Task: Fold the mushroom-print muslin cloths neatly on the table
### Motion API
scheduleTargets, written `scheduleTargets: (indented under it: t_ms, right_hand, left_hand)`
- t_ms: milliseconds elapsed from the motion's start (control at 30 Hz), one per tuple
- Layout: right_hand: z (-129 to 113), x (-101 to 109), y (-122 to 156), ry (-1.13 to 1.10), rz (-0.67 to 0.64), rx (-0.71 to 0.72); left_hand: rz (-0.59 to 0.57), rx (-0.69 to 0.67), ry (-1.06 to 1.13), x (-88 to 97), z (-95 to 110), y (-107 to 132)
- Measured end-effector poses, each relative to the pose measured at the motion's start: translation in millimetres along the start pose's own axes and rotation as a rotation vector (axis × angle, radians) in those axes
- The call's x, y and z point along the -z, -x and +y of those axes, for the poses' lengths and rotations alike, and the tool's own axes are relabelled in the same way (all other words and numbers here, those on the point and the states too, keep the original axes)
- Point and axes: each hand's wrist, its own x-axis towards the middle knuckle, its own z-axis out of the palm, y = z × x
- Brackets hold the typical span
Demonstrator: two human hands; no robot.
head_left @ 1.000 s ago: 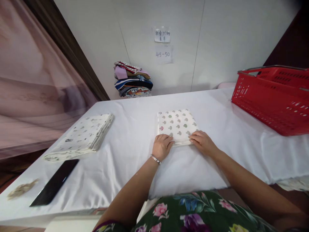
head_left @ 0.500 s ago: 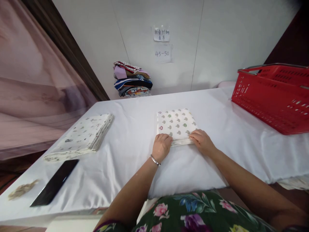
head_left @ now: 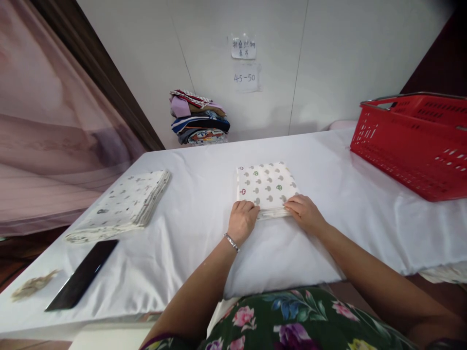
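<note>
A folded white cloth with a mushroom print [head_left: 265,186] lies in the middle of the white-covered table [head_left: 204,194]. My left hand [head_left: 242,221], a bracelet at its wrist, has its fingers curled on the cloth's near left corner. My right hand [head_left: 304,213] pinches the near right corner with bent fingers. Both hands rest on the table at the cloth's near edge.
A stack of folded printed cloths [head_left: 126,205] lies at the left. A black phone [head_left: 82,274] and a tan cord [head_left: 32,285] sit near the front left edge. A red basket [head_left: 412,143] stands at the right. A pile of coloured fabrics [head_left: 197,118] sits against the back wall.
Both hands stay on the near edge of the folded cloth with only slight shifts. The view has tilted a little.
</note>
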Motion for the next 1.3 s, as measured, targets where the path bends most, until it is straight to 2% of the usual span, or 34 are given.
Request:
scheduleTargets:
  t_ms: [133,333,667,933,1100,1300]
  right_hand:
    - [-0.4,1.5,-1.0,-0.001,-0.022,-0.004]
    - [0.7,2.0,-0.7,-0.052,0.003,-0.040]
    - [0.5,3.3,0.3,-0.011,0.037,0.071]
    - [-0.1,0.0,1.9,-0.026,0.105,0.070]
    - [-3.2,-0.7,1.9,-0.014,0.098,0.111]
    - [-6.0,0.6,1.9,0.009,0.087,0.069]
  left_hand:
    - [0.008,-0.007,0.026,-0.3,1.2,1.0]
    - [0.082,-0.049,0.061,-4.7,3.6,2.3]
    - [0.116,-0.069,0.103,-8.0,2.0,2.9]
    - [0.104,-0.033,0.040,-9.5,4.8,0.7]
    - [0.097,-0.035,0.015,-9.7,6.9,-0.5]
    - [0.107,-0.029,0.007,-8.0,7.8,-1.7]
